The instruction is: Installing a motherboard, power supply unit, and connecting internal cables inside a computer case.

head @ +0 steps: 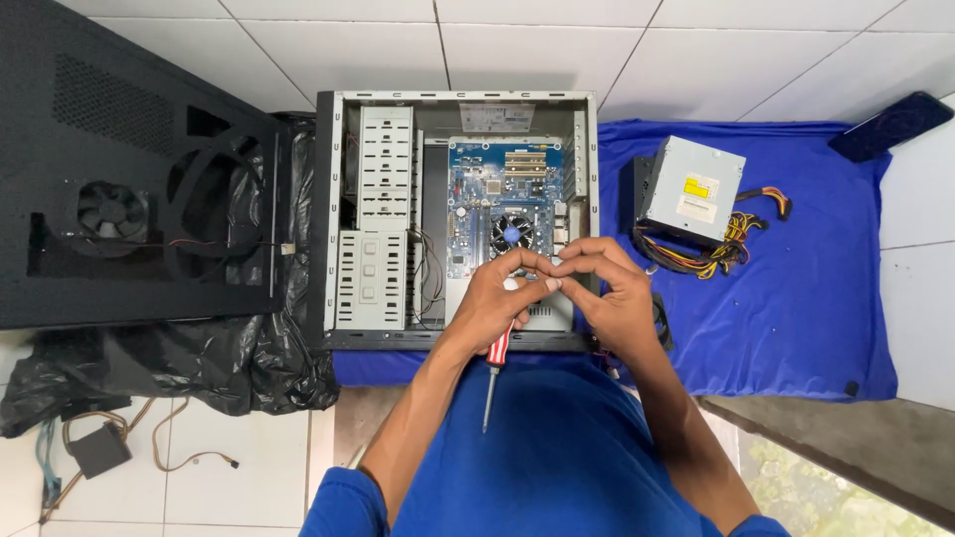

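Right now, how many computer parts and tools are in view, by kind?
Open computer case: 1
Black side panel: 1
Power supply unit: 1
Screwdriver, in the left hand, right hand beside it: 1
Small black box with cables: 1
Total: 5

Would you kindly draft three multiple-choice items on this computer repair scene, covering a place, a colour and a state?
1. Where does the power supply lie?
A. inside the case
B. on the blue cloth
C. on the black side panel

2. What colours are the screwdriver handle?
A. red and white
B. green
C. yellow

3. How is the computer case?
A. closed
B. upright
C. open, motherboard showing

Answers: 1 B, it sits on the cloth right of the case. 2 A, stripes show below the left hand. 3 C, the board and fan are visible beyond the right hand.
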